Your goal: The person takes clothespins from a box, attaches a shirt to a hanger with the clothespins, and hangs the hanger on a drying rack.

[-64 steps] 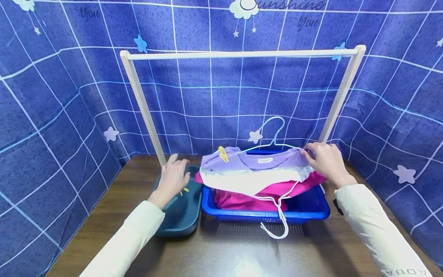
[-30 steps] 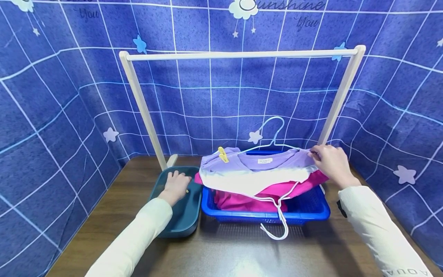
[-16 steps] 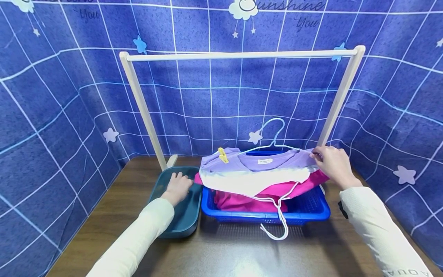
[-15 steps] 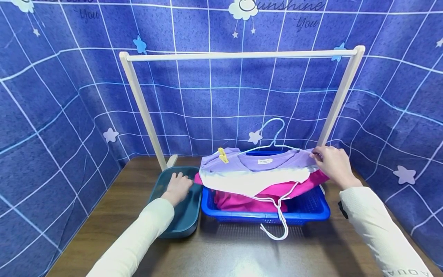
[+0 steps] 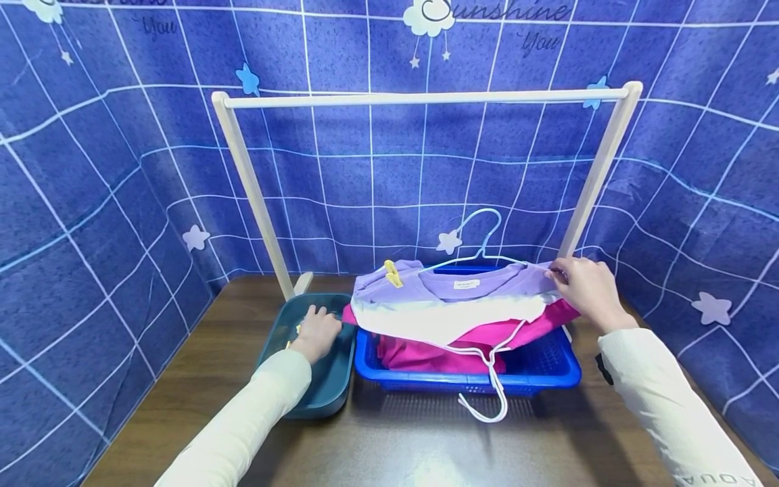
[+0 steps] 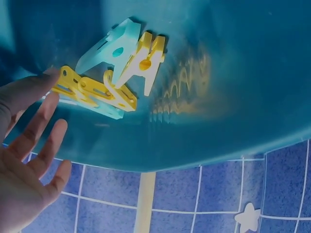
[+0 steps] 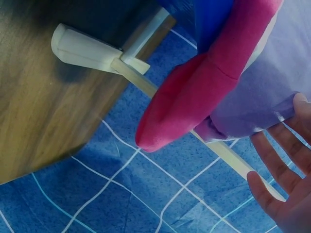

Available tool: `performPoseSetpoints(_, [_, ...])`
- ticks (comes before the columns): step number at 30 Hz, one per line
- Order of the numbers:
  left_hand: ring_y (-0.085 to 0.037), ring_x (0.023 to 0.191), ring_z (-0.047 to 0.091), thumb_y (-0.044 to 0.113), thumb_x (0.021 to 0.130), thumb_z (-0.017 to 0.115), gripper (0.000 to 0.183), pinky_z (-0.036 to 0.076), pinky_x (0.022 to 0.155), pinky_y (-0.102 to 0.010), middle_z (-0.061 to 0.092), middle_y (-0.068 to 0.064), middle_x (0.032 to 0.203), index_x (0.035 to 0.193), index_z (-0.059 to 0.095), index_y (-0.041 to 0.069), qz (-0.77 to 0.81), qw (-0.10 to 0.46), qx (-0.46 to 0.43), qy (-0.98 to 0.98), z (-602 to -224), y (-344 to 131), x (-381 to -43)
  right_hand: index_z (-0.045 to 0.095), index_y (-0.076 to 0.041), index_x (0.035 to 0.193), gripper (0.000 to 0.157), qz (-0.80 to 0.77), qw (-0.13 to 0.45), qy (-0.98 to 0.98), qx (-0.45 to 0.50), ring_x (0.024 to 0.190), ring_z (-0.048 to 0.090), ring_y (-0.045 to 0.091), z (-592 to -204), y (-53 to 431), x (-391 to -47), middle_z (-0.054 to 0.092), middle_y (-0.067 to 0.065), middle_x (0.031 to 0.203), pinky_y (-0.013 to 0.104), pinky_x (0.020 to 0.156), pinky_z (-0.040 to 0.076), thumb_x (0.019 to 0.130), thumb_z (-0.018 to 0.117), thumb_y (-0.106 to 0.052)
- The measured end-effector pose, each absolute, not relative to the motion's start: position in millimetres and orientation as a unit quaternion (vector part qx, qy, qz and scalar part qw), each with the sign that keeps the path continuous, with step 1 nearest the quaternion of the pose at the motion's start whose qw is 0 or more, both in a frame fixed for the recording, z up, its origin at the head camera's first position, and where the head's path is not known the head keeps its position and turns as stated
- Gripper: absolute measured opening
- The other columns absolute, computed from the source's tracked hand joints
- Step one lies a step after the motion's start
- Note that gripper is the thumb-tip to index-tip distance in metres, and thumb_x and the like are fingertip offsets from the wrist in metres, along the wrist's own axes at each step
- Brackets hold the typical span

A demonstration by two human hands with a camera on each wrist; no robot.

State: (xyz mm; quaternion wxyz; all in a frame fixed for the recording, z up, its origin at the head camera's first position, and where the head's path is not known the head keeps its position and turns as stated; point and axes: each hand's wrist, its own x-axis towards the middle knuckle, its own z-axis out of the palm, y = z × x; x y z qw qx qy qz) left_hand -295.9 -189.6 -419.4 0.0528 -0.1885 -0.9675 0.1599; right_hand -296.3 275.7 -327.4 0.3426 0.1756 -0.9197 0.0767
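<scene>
Shirt (image 5: 438,316), with hanger (image 5: 483,251) inside, is lying across the blue basket (image 5: 426,380); my right hand (image 5: 585,287) is pinching one shoulder (image 5: 537,273), which could be sliding off if I am loosening. Whether my left hand (image 5: 319,333) is gripping a yellow clothespin (image 6: 73,83), I cannot tell.

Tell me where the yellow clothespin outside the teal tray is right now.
In the head view, the yellow clothespin is on the shirt, at its picture-left shoulder, between the teal tray and the hanger's light blue hook.

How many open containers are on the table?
2: a teal tray, with the left hand in it, and a blue basket beside it, partly covered by the purple-and-white shirt.
</scene>
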Motion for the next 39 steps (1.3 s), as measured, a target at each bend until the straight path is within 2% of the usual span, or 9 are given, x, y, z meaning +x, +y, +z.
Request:
performPoseSetpoints(12, [-0.028,0.091,0.053,0.017,0.074,0.072,0.018,0.035,0.088,-0.048,0.066,-0.007,0.093,0.091,0.069,0.014,0.215,0.034,-0.173,-0.96,-421.8,-192.2,-300.4,0.068,-0.004,0.08,0.013,0.076,0.345,-0.919,0.175,0.06,0.059,0.036,-328.6,276.3,-297.3,0.066,0.014,0.068,0.045,0.049,0.037,0.078,0.068,-0.017])
performPoseSetpoints(22, [-0.029,0.092,0.054,0.016,0.074,0.072,0.016,0.033,0.094,-0.051,0.067,-0.007,0.093,0.09,0.068,0.014,0.225,0.025,-0.164,-0.96,-423.6,-192.8,-302.8,0.068,-0.005,0.08,0.013,0.075,0.343,-0.92,0.176,0.059,0.059,0.035,-328.6,276.5,-297.3,0.066,0.014,0.068,0.045,0.05,0.038,0.078,0.068,-0.018])
performPoseSetpoints(32, [-0.028,0.088,0.054,0.017,0.075,0.071,0.012,0.034,0.09,-0.048,0.067,-0.005,0.09,0.087,0.069,0.015,0.227,0.03,-0.165,-0.959,-424.5,-191.2,-303.1,0.068,-0.004,0.08,0.014,0.074,0.342,-0.92,0.175,0.059,0.059,0.035,-327.7,276.2,-296.7,0.065,0.013,0.067,0.046,0.05,0.038,0.078,0.068,-0.018])
performPoseSetpoints(39, [-0.029,0.088,0.054,0.023,0.079,0.068,0.016,0.035,0.087,-0.048,0.067,-0.008,0.089,0.089,0.069,0.011,0.185,0.033,-0.154,-0.97,-422.3,-188.2,-302.4,0.068,-0.004,0.08,0.014,0.076,0.34,-0.921,0.175,0.06,0.059,0.035,-327.7,276.7,-296.3,0.066,0.014,0.068,0.045,0.05,0.038,0.078,0.067,-0.018])
